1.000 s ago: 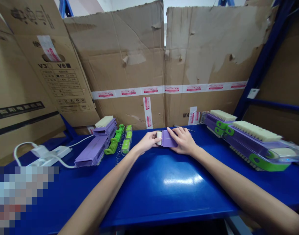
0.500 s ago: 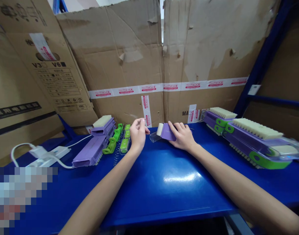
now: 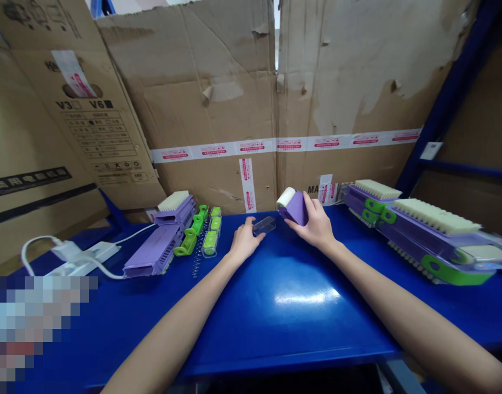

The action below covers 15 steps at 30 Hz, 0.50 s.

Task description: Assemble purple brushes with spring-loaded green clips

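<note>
My right hand (image 3: 317, 223) grips a purple plastic housing (image 3: 295, 209) with a cream rounded end and a thin green edge, tilted up above the table. To its left, my left hand (image 3: 244, 241) pinches one end of a small clear plastic cover (image 3: 265, 225) low over the blue tabletop. The two parts are apart. Left of that hand lie several green-and-clear small boxes (image 3: 211, 241), a row of thin metal springs (image 3: 197, 254) and several bright green clips (image 3: 187, 242).
Purple housings (image 3: 152, 251) are lined up at the left, one topped with cream bristles. Beside them is a white power strip (image 3: 84, 260) with cables. Assembled purple-and-green brushes (image 3: 427, 241) are stacked at the right. Cardboard sheets (image 3: 209, 120) wall off the back of the blue table (image 3: 275, 328).
My right hand has raised and tilted the purple housing, pulling it away from the clear cover. My left hand has moved down and right and taken hold of that cover.
</note>
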Each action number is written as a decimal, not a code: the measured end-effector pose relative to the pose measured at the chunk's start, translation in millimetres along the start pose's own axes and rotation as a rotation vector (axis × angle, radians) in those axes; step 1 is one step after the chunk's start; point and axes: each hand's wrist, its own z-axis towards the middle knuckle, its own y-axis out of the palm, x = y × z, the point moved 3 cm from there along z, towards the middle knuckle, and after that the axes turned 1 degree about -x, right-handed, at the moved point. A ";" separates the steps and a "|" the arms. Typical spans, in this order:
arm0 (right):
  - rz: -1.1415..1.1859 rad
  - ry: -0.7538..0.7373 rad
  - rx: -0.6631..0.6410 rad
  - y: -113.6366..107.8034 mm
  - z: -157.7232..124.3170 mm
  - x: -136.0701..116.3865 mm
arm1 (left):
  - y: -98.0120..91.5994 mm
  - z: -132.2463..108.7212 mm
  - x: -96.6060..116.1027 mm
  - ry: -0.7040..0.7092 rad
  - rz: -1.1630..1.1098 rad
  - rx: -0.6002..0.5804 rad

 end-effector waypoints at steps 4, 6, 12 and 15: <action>0.074 0.023 -0.017 0.7 0.7 3.8 | -6.8 1.4 6.4 0.064 0.072 0.073; 0.059 -0.010 -0.045 0.0 1.2 3.2 | -12.7 -0.2 11.8 0.095 0.078 0.159; -0.102 -0.224 -0.179 -0.6 1.3 -9.6 | -21.4 -5.0 26.5 0.185 -0.016 0.286; -0.181 -0.283 -0.218 3.1 -0.2 -14.4 | -18.2 -4.9 28.5 0.163 -0.242 0.322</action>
